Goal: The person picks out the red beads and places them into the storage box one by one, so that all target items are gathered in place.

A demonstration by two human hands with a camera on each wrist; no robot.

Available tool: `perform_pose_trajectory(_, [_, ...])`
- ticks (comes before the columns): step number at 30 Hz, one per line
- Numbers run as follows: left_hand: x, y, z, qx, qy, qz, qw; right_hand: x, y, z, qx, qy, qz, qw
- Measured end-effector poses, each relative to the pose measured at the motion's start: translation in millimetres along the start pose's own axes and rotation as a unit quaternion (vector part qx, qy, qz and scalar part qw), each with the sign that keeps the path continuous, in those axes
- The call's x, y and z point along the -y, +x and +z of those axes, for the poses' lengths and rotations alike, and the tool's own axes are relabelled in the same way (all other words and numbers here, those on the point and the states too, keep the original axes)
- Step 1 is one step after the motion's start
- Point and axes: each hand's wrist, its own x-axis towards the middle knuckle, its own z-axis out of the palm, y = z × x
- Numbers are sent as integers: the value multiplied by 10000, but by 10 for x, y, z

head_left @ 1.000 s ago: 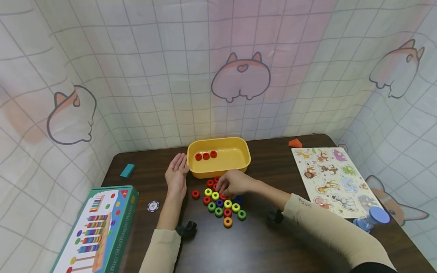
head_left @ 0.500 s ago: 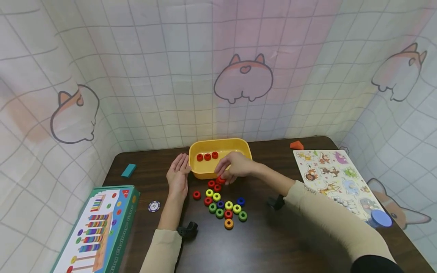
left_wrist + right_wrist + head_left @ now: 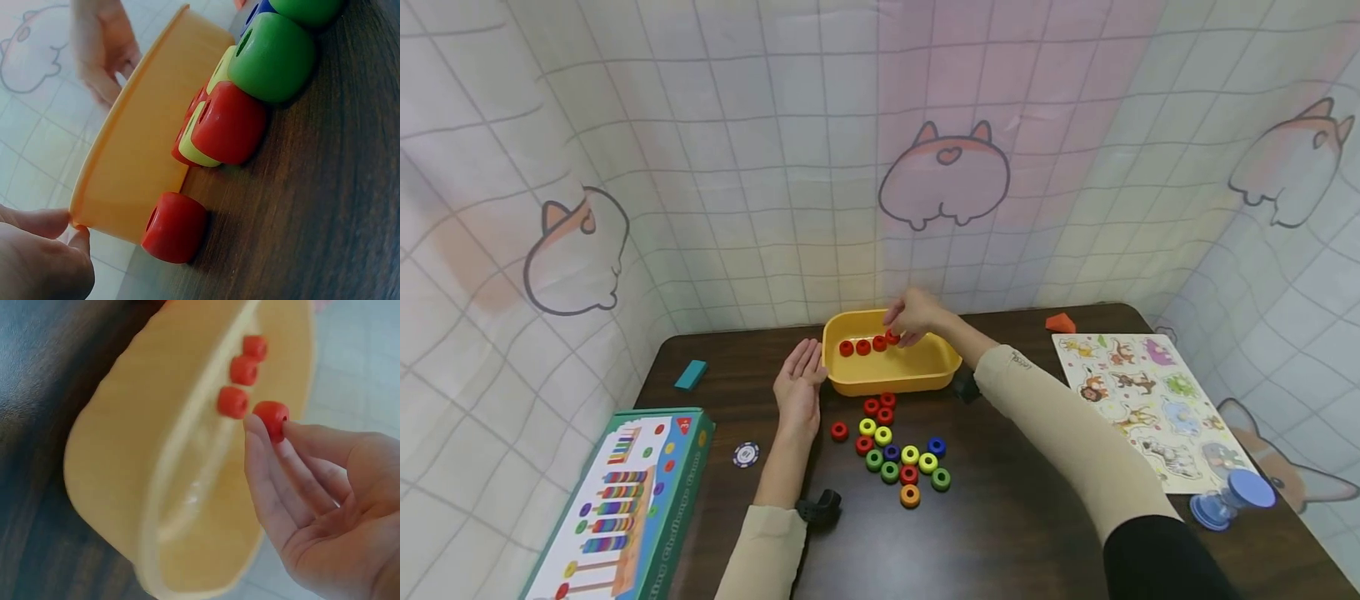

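Note:
My right hand [image 3: 917,315] is over the yellow tray [image 3: 895,383], pinching a red bead [image 3: 270,419] between thumb and fingertip. Beside that bead, several red beads [image 3: 232,402] stand in a row inside the tray. At the tray's left end, my left hand [image 3: 799,392] lies palm up with straight fingers. Its thumb and a fingertip touch the tray's rim in the left wrist view. In front of the tray, loose beads in red, yellow, blue, green and orange [image 3: 910,497] lie on the table. One red bead [image 3: 175,228] sits apart, nearest my left hand.
On the left are a green game box [image 3: 625,500], a poker chip [image 3: 746,454] and a teal block [image 3: 691,375]. An animal puzzle board [image 3: 1150,408], a blue hourglass-shaped object [image 3: 1232,498] and an orange block [image 3: 1061,322] occupy the right. A curtain hangs behind the table.
My right hand has picked a red bead from the loose group and carried it up and away from me into the tray. The left hand has stayed by the tray's left end.

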Motion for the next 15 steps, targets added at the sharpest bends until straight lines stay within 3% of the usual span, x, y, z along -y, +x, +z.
perform_pose_trajectory(5, [32, -5, -8, -18, 15, 26, 10000, -212, 161, 78, -324, -338, 82, 9989])
perform_pose_trajectory(8, [40, -5, -5, -12, 35, 74, 10000, -324, 226, 108, -305, -310, 42, 9990])
perform_pose_trajectory(15, [12, 23, -13, 16, 75, 138, 9999, -358, 140, 104, -286, -164, -323, 9989])
